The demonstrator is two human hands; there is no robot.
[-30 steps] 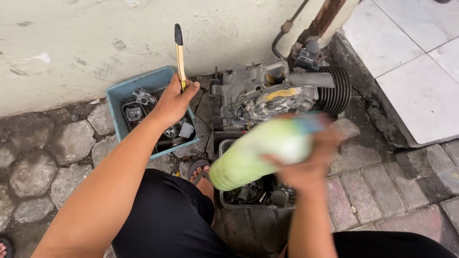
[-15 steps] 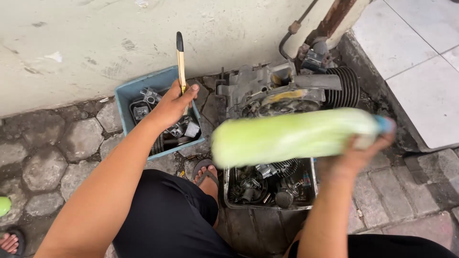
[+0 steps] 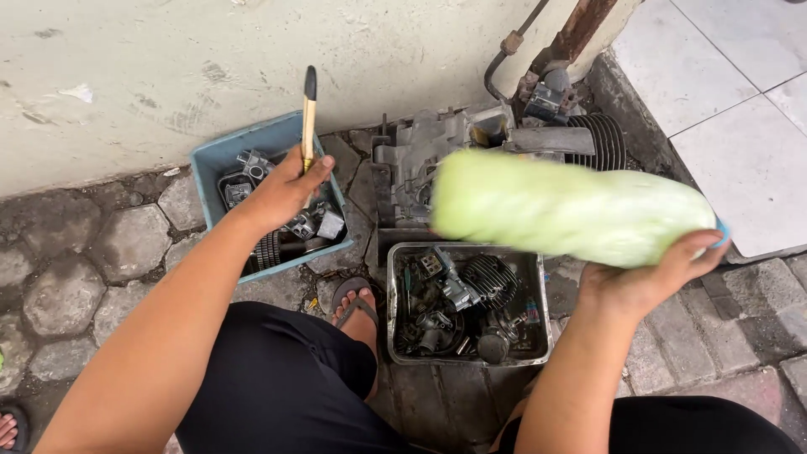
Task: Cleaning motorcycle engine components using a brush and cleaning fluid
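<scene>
Under the right hand (image 3: pixel 647 282) sits a metal tray (image 3: pixel 538 290) packed with dark, greasy engine parts, and that hand is cupped palm-up around the capped end of a pale green plastic bottle (image 3: pixel 572 206). The bottle lies nearly level and blurred, its body stretching out to the left of the hand, across the top edge of the tray. Fingers curl round the bottle's end, thumb side hidden, so the grip is closed on it. Over to the left hand (image 3: pixel 282 189): it is pinched shut around a slim brush (image 3: pixel 308 118) with a yellowish handle and black tip, held upright, tip pointing at the pale wall (image 3: pixel 210 59). Directly beneath that hand is a blue plastic tub (image 3: pixel 210 155) of small metal parts. Between the two hands, just beyond the bottle, a grey engine block (image 3: pixel 420 155) rests against the wall. Below, near the person's knees, a sandalled foot (image 3: pixel 357 307) rests on the stone paving (image 3: pixel 76 277).
</scene>
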